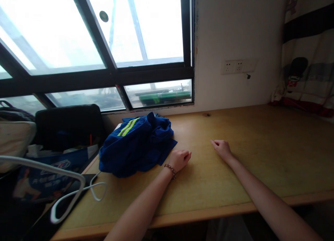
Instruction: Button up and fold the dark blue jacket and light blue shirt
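Note:
My left hand [180, 160], with a beaded bracelet at the wrist, rests on the wooden table [261, 157]. Its fingers are curled into a loose fist, and nothing shows in it. Just left of that hand lies a crumpled blue garment [138, 147] with a yellow-and-grey reflective stripe. Farther right, my right hand [221, 148] is also on the tabletop, fingers curled in and one fingertip pointing left. I see nothing held there, and bare wood lies between the two hands.
A white cable or bar [70, 175] curves past the table's left edge. Beyond that edge are a black chair back [70, 124] and a blue printed bag [54, 175]. Behind the table are a window [156, 72], a wall socket [238, 67] and a patterned curtain [310, 56].

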Demonstrator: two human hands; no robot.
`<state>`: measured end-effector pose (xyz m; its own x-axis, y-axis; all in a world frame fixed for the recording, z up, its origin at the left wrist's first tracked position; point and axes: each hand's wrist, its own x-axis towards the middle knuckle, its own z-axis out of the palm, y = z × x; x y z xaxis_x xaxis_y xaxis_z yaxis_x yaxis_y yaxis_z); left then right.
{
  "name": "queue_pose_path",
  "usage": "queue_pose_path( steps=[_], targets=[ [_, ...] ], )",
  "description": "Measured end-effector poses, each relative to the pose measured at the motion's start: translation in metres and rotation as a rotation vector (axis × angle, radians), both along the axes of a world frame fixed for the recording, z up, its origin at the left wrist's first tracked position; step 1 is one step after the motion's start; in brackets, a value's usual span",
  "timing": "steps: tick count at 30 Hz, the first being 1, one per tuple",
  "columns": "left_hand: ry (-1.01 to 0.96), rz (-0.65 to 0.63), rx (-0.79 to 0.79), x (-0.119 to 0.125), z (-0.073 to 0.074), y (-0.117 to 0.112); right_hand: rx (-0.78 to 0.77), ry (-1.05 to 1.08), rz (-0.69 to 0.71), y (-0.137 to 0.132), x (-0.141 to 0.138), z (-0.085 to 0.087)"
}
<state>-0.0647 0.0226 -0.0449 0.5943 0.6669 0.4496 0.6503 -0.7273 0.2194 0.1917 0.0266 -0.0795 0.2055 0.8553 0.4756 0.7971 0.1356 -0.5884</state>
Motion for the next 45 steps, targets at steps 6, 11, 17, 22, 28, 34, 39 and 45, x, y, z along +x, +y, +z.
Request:
queue_pose_path(
  steps=[6,11,17,22,28,34,39,45],
  targets=[
    [0.011,0.02,0.017,0.001,-0.002,0.0,-0.008,-0.013,-0.003,0.0,0.001,0.0],
    [0.031,0.02,0.024,0.0,-0.001,0.0,-0.003,-0.015,0.001,0.001,0.001,-0.001],
    [0.041,0.029,0.024,0.0,-0.002,0.0,0.007,-0.015,0.008,0.0,0.001,0.001],
    [0.021,0.125,0.061,0.002,0.002,-0.001,-0.001,-0.021,0.001,-0.001,0.0,0.001],
    [-0.068,0.621,0.266,-0.007,0.034,-0.002,-0.005,-0.021,0.012,-0.001,0.001,0.001],
    [-0.012,0.936,-0.052,-0.057,0.029,0.037,-0.01,-0.024,-0.006,-0.001,0.0,0.0],
    [-0.332,0.727,-0.141,-0.079,0.025,0.055,0.003,-0.013,-0.001,-0.001,-0.001,0.003],
    [-1.254,0.249,-0.504,-0.038,0.067,0.013,-0.15,0.122,0.15,-0.002,-0.009,0.013]
  ],
)
